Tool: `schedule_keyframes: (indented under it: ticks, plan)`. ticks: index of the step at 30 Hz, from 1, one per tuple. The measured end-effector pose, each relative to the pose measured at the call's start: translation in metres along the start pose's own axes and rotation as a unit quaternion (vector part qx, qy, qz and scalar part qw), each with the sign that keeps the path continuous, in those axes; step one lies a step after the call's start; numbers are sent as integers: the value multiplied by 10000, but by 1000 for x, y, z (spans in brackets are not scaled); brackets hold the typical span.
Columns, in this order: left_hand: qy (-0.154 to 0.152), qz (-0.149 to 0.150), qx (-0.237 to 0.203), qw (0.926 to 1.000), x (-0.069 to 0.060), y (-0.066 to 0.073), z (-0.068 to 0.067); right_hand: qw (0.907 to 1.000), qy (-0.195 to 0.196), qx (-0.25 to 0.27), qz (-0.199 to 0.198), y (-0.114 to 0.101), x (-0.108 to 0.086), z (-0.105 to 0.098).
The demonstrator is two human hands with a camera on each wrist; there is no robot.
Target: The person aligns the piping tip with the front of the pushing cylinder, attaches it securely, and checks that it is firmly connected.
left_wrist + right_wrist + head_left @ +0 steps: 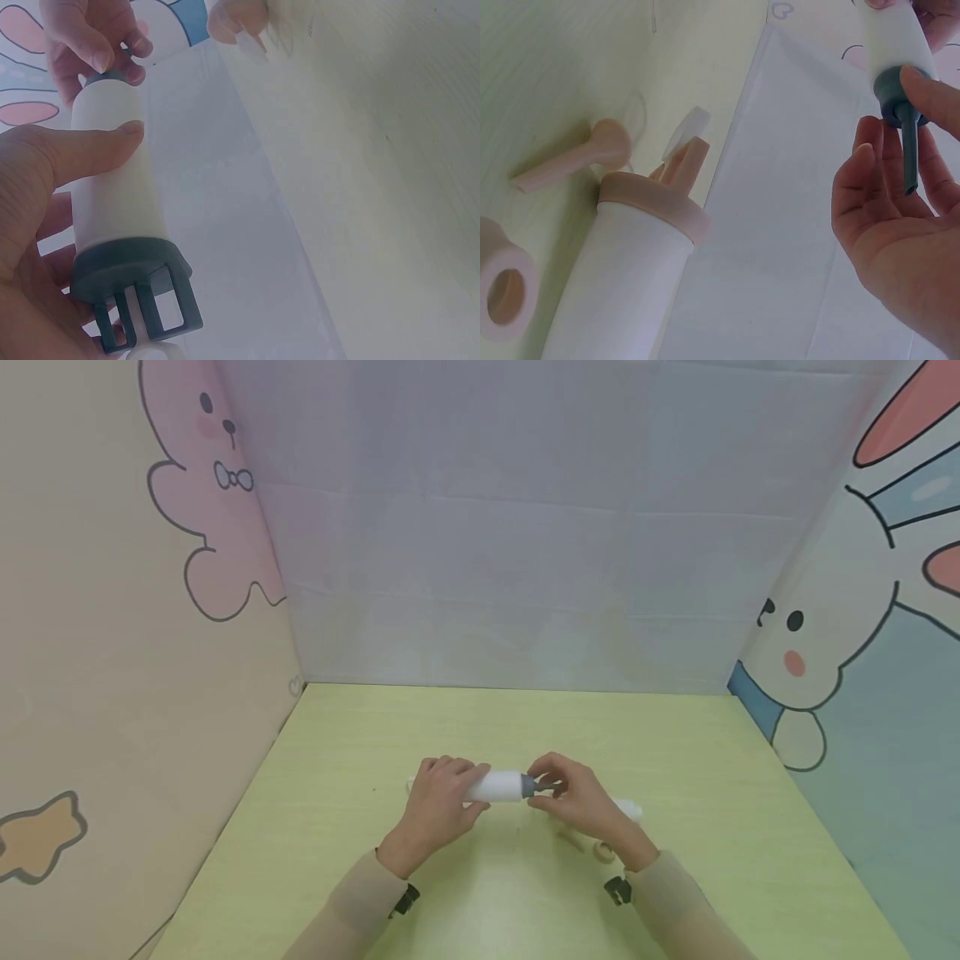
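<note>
My left hand (441,795) grips the white barrel of a syringe-like tube (499,787), held roughly level above the table. In the left wrist view its rear end carries a dark grey-green cap (127,259) with open handle loops and a plunger end. Around the collar (889,84) at the front, my right hand (576,795) pinches with thumb and fingers. From that collar a thin dark nozzle (909,154) points out over the right palm. What fills the barrel cannot be seen.
To the right lies a second white tube (622,277) with a peach collar. Near it are a peach nozzle (566,161) and a peach ring (510,296) on the yellow-green table (360,727). Walls with cartoon drawings stand left and right, and a pale sheet (510,543) hangs behind.
</note>
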State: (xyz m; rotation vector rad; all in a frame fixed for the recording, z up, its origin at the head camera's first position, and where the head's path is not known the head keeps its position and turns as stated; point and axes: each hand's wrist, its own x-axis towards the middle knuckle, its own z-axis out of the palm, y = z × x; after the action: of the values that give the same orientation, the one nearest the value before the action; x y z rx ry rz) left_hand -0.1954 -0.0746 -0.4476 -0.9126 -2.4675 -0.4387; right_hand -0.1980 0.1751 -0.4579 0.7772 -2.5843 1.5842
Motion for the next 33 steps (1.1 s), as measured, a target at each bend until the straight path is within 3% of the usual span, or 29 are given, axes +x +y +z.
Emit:
schedule_keyframes:
  ticks: [7,16,20,24,30,33]
  plan:
    - [38,20,26,10000,0,0,1,9994,-57,-324,51,-2,0,0]
    - [74,53,64,9999,1,1,2,9962,-295,-594,572,-4,0,-1]
    - [63,36,26,10000,1,2,2,9954,-201,-794,505,-2,-1,-3]
    - [-14,-8,72,10000,0,1,3,9973,100,-587,437,-1,-2,-2]
    - [-46,-46,99,9999,0,0,3,9995,153,-267,-108,-1,-2,1]
    - [-45,-49,81,9999,0,0,3,9992,214,-301,-180,-2,-1,3]
